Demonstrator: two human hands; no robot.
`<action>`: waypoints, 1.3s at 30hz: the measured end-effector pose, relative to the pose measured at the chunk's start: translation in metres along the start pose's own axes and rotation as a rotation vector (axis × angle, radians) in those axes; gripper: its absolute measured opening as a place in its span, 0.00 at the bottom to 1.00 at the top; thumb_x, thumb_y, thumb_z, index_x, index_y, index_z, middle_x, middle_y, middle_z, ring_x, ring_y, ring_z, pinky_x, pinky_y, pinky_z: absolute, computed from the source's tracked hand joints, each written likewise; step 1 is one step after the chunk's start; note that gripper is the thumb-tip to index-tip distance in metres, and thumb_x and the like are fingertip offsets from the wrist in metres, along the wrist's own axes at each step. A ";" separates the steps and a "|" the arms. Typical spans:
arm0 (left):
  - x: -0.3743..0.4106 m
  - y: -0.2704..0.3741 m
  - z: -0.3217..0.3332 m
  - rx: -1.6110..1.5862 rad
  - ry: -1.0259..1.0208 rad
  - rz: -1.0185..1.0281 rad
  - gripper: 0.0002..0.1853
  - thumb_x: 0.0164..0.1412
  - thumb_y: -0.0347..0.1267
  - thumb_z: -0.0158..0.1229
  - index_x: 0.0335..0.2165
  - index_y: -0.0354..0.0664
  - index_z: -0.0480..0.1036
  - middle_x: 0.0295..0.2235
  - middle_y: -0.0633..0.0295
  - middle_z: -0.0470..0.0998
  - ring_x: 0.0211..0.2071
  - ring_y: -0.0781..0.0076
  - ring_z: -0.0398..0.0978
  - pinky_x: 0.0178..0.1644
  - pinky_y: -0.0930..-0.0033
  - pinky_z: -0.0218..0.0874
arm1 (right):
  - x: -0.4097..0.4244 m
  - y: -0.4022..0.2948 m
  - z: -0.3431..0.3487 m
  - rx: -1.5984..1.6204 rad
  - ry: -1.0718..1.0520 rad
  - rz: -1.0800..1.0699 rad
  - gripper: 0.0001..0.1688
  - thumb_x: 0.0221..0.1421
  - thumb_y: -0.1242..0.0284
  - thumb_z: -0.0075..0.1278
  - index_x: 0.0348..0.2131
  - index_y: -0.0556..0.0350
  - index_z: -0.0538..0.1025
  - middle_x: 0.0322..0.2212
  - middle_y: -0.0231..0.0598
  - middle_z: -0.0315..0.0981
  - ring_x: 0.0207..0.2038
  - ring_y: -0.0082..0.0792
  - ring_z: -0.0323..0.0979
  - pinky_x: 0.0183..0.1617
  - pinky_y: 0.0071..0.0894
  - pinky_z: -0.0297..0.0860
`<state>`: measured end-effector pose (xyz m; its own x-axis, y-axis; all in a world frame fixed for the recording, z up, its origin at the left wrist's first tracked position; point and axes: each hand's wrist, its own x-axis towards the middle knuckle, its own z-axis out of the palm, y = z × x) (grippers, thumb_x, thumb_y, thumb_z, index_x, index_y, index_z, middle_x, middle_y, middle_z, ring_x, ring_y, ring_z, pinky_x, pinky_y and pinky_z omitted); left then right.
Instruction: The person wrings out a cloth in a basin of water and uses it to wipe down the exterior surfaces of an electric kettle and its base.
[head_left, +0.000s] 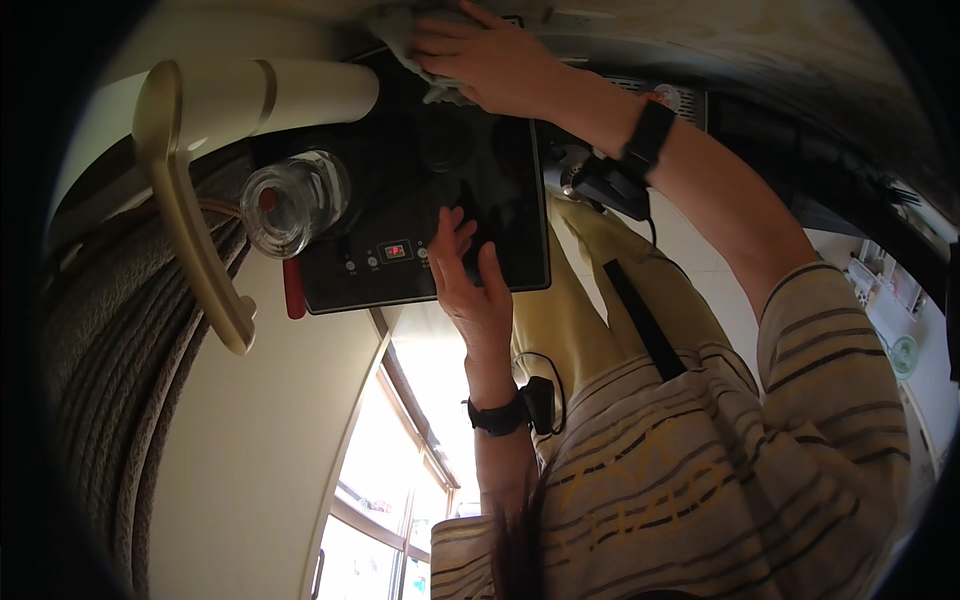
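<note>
My right hand (480, 64) presses a crumpled pale grey cloth (431, 71) onto the far part of a black glass cooktop (480, 180). Part of the cloth is hidden beneath the palm and fingers. Over the cooktop's near edge hovers my left hand (469, 281), empty, with its thumb apart from the fingers. Just left of those fingers is a small control panel with a lit red display (395, 251). A clear glass jar (292, 202) stands on the cooktop's left side, a reddish spot showing through it.
A white cylindrical vessel (315, 91) with a gold-coloured handle (199, 225) stands at the cooktop's far left. A red handle (295, 289) sticks out past the near left corner. Gathered brown fabric (142, 337) hangs at left. A slotted metal grate (691, 105) lies beyond my right wrist.
</note>
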<state>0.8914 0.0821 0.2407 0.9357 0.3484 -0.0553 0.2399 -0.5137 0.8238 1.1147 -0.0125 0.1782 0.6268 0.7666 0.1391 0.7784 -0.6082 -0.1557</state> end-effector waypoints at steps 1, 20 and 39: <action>0.001 0.000 0.001 0.003 -0.002 0.014 0.25 0.59 0.21 0.48 0.55 0.34 0.59 0.48 0.50 0.69 0.43 0.63 0.73 0.45 0.66 0.66 | -0.016 -0.001 -0.007 -0.012 -0.019 0.046 0.29 0.49 0.67 0.53 0.52 0.39 0.69 0.57 0.21 0.58 0.63 0.25 0.49 0.67 0.47 0.46; -0.008 0.007 0.015 0.015 -0.054 0.066 0.18 0.58 0.22 0.49 0.49 0.32 0.67 0.44 0.49 0.71 0.41 0.61 0.73 0.44 0.66 0.67 | 0.016 -0.029 -0.001 0.233 -0.050 0.014 0.22 0.49 0.71 0.48 0.47 0.48 0.74 0.55 0.26 0.63 0.63 0.29 0.50 0.68 0.41 0.43; -0.018 -0.001 0.004 0.069 -0.033 0.068 0.16 0.58 0.21 0.50 0.47 0.33 0.69 0.43 0.50 0.71 0.40 0.62 0.74 0.42 0.67 0.69 | -0.043 -0.030 -0.017 0.370 -0.007 0.051 0.24 0.49 0.72 0.46 0.48 0.51 0.72 0.49 0.34 0.68 0.58 0.33 0.59 0.67 0.45 0.47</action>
<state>0.8758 0.0732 0.2390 0.9581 0.2856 -0.0200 0.1917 -0.5883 0.7855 1.0650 -0.0307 0.1936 0.6632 0.7394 0.1157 0.6802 -0.5311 -0.5052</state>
